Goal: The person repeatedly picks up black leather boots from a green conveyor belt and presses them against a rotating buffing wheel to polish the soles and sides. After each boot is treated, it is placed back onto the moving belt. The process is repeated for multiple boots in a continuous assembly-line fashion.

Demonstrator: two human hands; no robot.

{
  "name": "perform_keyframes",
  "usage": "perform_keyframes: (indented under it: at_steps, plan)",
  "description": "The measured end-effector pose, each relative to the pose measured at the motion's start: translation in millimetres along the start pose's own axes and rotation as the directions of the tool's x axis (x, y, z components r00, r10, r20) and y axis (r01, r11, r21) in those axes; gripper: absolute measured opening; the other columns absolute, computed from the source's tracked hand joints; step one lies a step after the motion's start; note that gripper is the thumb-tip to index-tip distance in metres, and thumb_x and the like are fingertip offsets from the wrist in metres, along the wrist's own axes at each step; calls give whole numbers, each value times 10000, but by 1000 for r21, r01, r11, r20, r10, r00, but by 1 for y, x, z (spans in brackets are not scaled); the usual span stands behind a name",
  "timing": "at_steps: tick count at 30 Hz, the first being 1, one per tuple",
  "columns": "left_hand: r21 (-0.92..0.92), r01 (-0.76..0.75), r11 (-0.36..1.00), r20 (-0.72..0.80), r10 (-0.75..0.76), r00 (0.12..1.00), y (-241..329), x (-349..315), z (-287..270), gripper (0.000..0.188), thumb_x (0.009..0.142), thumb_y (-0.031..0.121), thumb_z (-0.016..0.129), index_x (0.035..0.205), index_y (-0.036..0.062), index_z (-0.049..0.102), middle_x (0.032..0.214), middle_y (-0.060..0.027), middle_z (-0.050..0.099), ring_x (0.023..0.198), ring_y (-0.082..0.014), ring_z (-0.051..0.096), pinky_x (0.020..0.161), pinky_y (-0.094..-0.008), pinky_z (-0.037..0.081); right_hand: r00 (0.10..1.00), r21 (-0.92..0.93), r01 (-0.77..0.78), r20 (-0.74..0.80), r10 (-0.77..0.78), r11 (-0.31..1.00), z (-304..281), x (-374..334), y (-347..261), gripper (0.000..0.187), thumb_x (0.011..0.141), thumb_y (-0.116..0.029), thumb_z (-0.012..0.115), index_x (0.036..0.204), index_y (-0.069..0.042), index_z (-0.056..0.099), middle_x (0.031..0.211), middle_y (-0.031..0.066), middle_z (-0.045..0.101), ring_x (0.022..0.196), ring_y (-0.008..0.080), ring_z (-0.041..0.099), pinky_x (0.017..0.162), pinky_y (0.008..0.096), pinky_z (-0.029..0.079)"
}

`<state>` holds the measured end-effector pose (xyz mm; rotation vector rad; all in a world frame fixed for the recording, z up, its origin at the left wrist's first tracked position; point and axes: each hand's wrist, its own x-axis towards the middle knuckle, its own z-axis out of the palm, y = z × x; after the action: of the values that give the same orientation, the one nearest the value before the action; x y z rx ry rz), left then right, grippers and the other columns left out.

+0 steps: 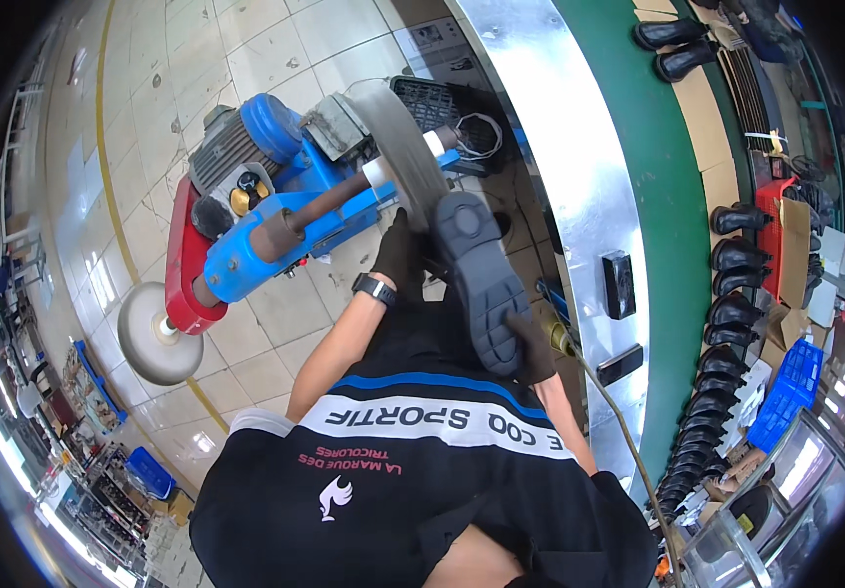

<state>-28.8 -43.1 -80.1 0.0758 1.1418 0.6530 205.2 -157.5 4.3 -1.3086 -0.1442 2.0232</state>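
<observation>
Black, white-banded fabric clothing point(383, 500) lies nearest, and beyond it the dark-gloved right hand point(533, 350) has its fingers clasped on a dark rubber-soled shoe point(484, 279) beside a broad grey wheel point(398, 137), while the dark-gloved left hand point(399, 257) has fingers too hidden to judge.

Upturned shoe point(486, 279) beside grey wheel point(400, 137)

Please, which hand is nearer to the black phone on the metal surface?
Right. The right grip holds the shoe left of the phone; the left grip is farther left, near the grey wheel.
</observation>
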Motion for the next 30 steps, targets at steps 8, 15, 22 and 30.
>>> perform_keyframes:
  at_steps: [8,15,22,30]
  plan:
    - [641,-707,299,627,328,707,-10,41,-59,628,826,442,660,1309,60,538,1235,-188,615,1234,-339,527,1073,-455,365,946,575,-269,309,100,772,-4,47,18,677,967,-459,501,1421,23,357,1214,254,555,852,252,608,577,328,525]
    - [765,-629,-137,570,600,562,-28,52,-46,614,796,389,665,1311,70,560,1329,-206,550,1264,-369,495,1102,-449,352,959,669,-258,267,99,697,-6,37,26,661,982,-481,460,1435,-14,341,1248,259,521,790,219,574,543,284,491]
    - [587,-800,127,667,485,566,-40,57,-75,511,825,269,675,1270,49,556,1107,-195,658,1029,-334,652,936,-423,520,972,494,-183,219,82,850,21,28,26,616,990,-477,451,1380,-1,414,1217,259,533,821,236,582,619,309,508]
    - [297,-413,861,338,309,889,-66,97,-129,406,911,202,631,1263,20,542,1179,-108,663,1078,-233,647,959,-351,511,927,673,-374,243,287,638,21,100,37,612,902,-455,606,1270,19,487,1102,218,555,885,279,569,745,390,479]
